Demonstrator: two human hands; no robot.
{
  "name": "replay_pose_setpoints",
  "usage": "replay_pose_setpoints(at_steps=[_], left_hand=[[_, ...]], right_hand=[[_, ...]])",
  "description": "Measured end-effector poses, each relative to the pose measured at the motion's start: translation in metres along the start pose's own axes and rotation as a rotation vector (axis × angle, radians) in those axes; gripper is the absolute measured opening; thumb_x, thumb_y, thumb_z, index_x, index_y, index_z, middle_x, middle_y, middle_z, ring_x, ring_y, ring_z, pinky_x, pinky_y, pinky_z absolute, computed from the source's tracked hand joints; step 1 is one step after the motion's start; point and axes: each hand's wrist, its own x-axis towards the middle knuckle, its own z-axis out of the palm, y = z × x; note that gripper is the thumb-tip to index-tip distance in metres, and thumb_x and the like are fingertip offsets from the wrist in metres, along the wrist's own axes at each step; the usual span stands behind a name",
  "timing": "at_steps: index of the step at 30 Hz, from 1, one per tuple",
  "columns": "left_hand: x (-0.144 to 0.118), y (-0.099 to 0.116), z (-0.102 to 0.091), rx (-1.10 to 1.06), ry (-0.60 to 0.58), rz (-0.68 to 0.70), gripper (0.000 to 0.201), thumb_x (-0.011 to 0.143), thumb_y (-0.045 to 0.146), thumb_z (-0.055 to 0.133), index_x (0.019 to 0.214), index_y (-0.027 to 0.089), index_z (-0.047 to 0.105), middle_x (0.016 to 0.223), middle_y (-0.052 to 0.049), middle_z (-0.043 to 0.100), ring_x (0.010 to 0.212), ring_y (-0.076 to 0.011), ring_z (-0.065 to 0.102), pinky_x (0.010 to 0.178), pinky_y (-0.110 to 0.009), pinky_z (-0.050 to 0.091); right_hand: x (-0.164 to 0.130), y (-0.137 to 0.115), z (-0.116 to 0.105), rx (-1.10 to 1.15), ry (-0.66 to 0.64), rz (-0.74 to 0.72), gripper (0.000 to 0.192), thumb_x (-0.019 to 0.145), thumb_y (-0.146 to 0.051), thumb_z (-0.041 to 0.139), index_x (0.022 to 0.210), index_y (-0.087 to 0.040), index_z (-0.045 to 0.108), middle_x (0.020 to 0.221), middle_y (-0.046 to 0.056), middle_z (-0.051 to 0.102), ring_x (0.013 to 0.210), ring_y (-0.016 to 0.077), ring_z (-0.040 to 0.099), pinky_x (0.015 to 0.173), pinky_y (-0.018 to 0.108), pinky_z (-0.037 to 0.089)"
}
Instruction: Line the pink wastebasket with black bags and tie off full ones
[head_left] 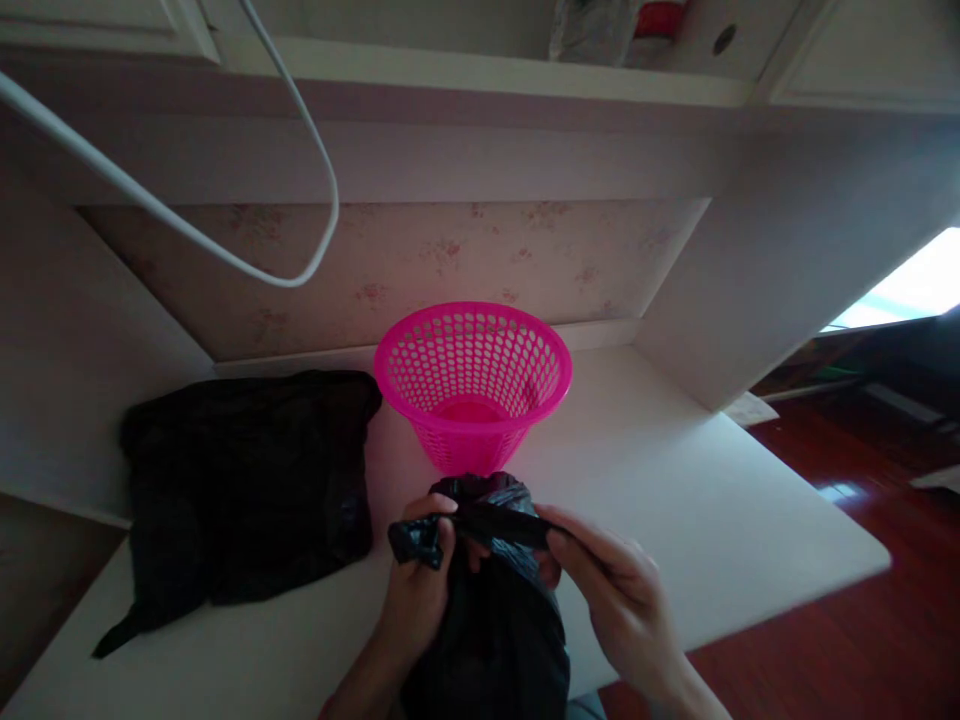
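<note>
A black plastic bag (pixel 495 640) hangs from my two hands at the near edge of the white desk. My left hand (pixel 420 580) pinches its gathered top, and a short black end sticks out to the left of the thumb. Between thumb and fingers my right hand (pixel 615 580) grips the other side of the bag's top, so a strip is drawn straight from hand to hand. Just beyond the bag stands a pink perforated plastic basket (pixel 480 435), upright, with nothing visible inside it.
Another black plastic bag (pixel 255 490) lies spread on the desk (pixel 637 470) at the left. A white cable (pixel 225 255) loops down at upper left. Overhead runs a shelf (pixel 480 75) with a red-topped container (pixel 658 20). Side panels and a papered back wall enclose the desk.
</note>
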Motion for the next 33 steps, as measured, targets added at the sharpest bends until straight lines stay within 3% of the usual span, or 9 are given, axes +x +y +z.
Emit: replay_pose_setpoints(at_steps=[2,7,12,15,17,22,26,29,33], left_hand=[[0.003,0.0,0.0,0.011,-0.042,0.007,0.046,0.093,0.067,0.064,0.106,0.023,0.064,0.064,0.003,0.071,0.056,-0.0174,0.066,0.062,-0.03,0.054],[0.012,0.004,-0.005,0.178,-0.103,0.108,0.041,0.094,0.061,0.066,0.096,0.021,0.072,0.077,0.0,0.071,0.068,-0.0153,0.067,0.065,-0.026,0.053],[0.008,0.01,-0.009,0.257,-0.227,0.223,0.014,0.099,0.035,0.065,0.095,0.024,0.073,0.082,0.002,0.071,0.074,-0.0135,0.067,0.072,-0.022,0.053],[0.005,0.018,-0.01,0.259,-0.434,0.282,0.012,0.095,0.017,0.064,0.096,0.025,0.073,0.086,0.003,0.072,0.08,-0.013,0.069,0.078,-0.022,0.053],[0.005,0.023,-0.012,0.312,-0.531,0.327,0.023,0.092,0.009,0.062,0.101,0.026,0.075,0.09,0.002,0.072,0.082,-0.0128,0.069,0.079,-0.022,0.053],[0.006,0.032,-0.017,0.515,-0.653,0.46,0.055,0.077,-0.004,0.06,0.114,0.032,0.078,0.108,-0.001,0.074,0.1,-0.0161,0.071,0.089,-0.025,0.053],[0.003,0.028,-0.016,0.526,-0.578,0.496,0.063,0.079,-0.007,0.058,0.12,0.037,0.077,0.118,-0.001,0.068,0.1,-0.0147,0.07,0.089,-0.025,0.055],[-0.004,0.024,-0.014,0.597,-0.491,0.567,0.056,0.084,-0.003,0.061,0.118,0.038,0.078,0.124,-0.003,0.062,0.093,-0.0138,0.067,0.081,-0.026,0.058],[-0.012,0.022,-0.013,0.751,-0.514,0.75,0.071,0.076,-0.009,0.05,0.127,0.035,0.073,0.11,-0.003,0.064,0.098,-0.0177,0.068,0.083,-0.03,0.06]], right_hand=[[-0.002,0.0,-0.001,-0.016,0.004,-0.032,0.028,0.102,-0.025,0.063,0.125,-0.031,0.077,0.075,0.0,0.075,0.064,0.0132,0.071,0.061,0.021,0.06],[-0.014,-0.013,-0.001,-0.199,-0.195,-0.034,0.02,0.099,-0.032,0.067,0.114,-0.028,0.081,0.1,0.009,0.079,0.079,0.0185,0.076,0.069,0.027,0.062],[-0.01,-0.015,0.012,-0.188,-0.372,0.148,0.014,0.103,-0.029,0.059,0.114,-0.025,0.067,0.082,-0.001,0.079,0.072,0.0137,0.074,0.06,0.021,0.055],[-0.004,-0.01,0.018,-0.289,-0.344,0.156,0.044,0.098,-0.023,0.062,0.14,-0.027,0.05,0.086,-0.003,0.08,0.071,0.0138,0.073,0.06,0.022,0.054],[0.001,-0.007,0.02,-0.444,-0.301,0.002,0.061,0.093,-0.015,0.06,0.151,-0.024,0.043,0.085,-0.001,0.079,0.068,0.0159,0.071,0.062,0.026,0.056],[0.013,-0.002,0.019,-0.808,-0.114,-0.462,0.041,0.077,-0.007,0.055,0.114,-0.02,0.066,0.093,0.01,0.071,0.083,0.0268,0.066,0.068,0.04,0.058],[0.02,0.006,0.021,-0.786,-0.07,-0.545,0.028,0.073,-0.003,0.052,0.095,-0.019,0.06,0.107,0.014,0.069,0.102,0.0277,0.068,0.084,0.041,0.06],[0.021,0.018,0.021,-0.738,-0.038,-0.552,0.024,0.071,-0.002,0.048,0.082,-0.023,0.05,0.09,0.007,0.069,0.078,0.0193,0.068,0.066,0.029,0.056],[0.019,0.027,0.019,-0.72,-0.036,-0.468,0.045,0.068,-0.009,0.048,0.109,-0.02,0.059,0.077,0.002,0.072,0.055,0.017,0.065,0.05,0.027,0.049]])
